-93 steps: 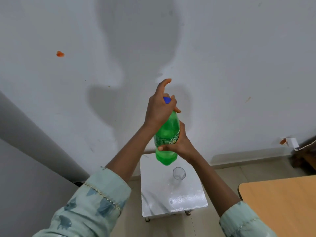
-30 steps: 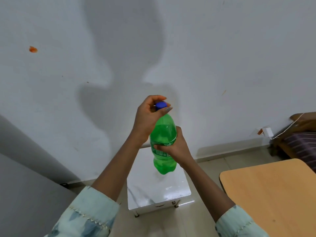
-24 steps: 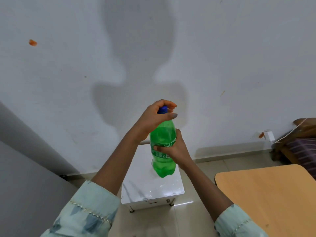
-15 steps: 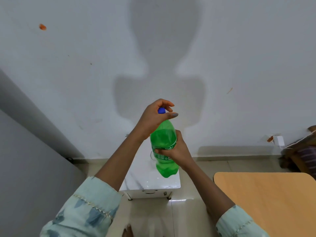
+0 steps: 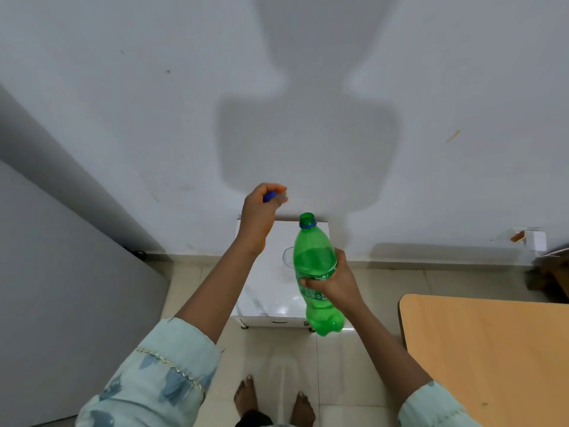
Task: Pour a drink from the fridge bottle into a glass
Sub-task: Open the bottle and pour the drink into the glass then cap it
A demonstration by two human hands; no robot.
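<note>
My right hand [image 5: 334,283] grips the middle of a green plastic bottle [image 5: 314,260], held upright in the air with its mouth open and a blue ring around the neck. My left hand [image 5: 260,215] is raised to the left of the bottle, with the blue cap [image 5: 270,196] pinched in its fingertips. A clear glass [image 5: 288,257] stands on the small white marble-top table [image 5: 264,300] and is mostly hidden behind the bottle.
A white wall rises straight behind the small table. A grey fridge side [image 5: 61,288] fills the left. A wooden table [image 5: 492,359] occupies the lower right. My bare feet [image 5: 274,402] stand on the tiled floor below.
My left hand has lifted the blue cap off the bottle and moved up and left. The bottle has shifted slightly right, and the view has tilted down.
</note>
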